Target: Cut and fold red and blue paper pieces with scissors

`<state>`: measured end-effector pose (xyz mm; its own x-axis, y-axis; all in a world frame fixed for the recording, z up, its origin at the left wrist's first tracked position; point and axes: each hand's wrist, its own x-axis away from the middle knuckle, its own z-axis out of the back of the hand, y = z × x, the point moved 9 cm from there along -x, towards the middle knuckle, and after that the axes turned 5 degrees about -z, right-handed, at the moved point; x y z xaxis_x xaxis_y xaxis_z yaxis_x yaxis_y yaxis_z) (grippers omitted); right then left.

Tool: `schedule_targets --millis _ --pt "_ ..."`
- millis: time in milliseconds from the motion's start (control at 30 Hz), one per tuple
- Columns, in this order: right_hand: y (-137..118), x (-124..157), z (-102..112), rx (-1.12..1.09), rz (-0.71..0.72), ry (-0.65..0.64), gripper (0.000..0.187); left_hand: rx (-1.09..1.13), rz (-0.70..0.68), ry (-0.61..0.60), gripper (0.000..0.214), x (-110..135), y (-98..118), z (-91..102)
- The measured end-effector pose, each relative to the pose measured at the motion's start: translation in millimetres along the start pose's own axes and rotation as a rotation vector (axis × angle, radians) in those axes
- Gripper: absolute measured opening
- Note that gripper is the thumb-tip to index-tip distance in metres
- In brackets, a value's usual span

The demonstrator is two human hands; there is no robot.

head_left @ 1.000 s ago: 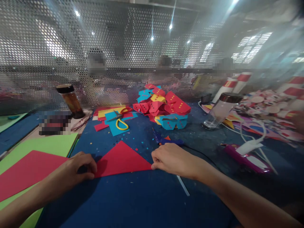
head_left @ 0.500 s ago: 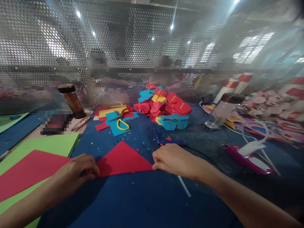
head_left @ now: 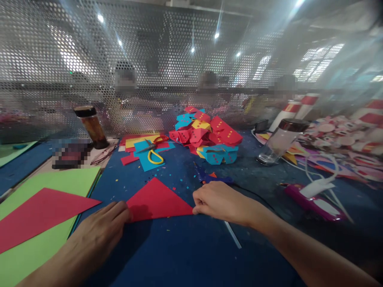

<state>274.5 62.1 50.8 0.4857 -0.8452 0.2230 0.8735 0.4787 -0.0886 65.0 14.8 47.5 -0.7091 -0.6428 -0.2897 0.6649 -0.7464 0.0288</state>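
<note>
A red paper triangle (head_left: 160,201) lies on the blue table with its point away from me and its long edge towards me. My left hand (head_left: 109,223) has its fingers closed on the triangle's left corner. At the right corner, my right hand (head_left: 212,199) pinches the paper between thumb and curled finger. A blue glue gun (head_left: 206,176) lies just beyond my right hand, partly covered by it. From under that hand a clear glue stick (head_left: 232,235) sticks out towards me. Another red sheet (head_left: 42,215) rests on light green sheets (head_left: 80,181) to the left.
Scissors (head_left: 154,156) with a yellow and a red handle lie on coloured paper. Behind them rises a pile of folded red, blue and yellow pieces (head_left: 206,131). A clear bottle (head_left: 278,141), a magenta device (head_left: 314,203), a dark bottle (head_left: 92,129) and a perforated metal screen (head_left: 167,52) stand around.
My left hand has shifted slightly right and towards me, its fingers flatter on the triangle's left corner. More of the other red sheet's tip now shows. My right hand stays put.
</note>
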Motion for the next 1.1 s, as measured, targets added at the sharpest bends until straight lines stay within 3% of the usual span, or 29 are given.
schedule_targets --millis 567,1100 --pt "1 1 1 -0.044 0.0 0.004 0.021 -0.053 -0.105 -0.066 0.056 10 3 -26.9" --pt "1 2 2 -0.052 0.01 -0.008 0.021 -0.06 -0.063 -0.131 0.058 7 3 -29.8"
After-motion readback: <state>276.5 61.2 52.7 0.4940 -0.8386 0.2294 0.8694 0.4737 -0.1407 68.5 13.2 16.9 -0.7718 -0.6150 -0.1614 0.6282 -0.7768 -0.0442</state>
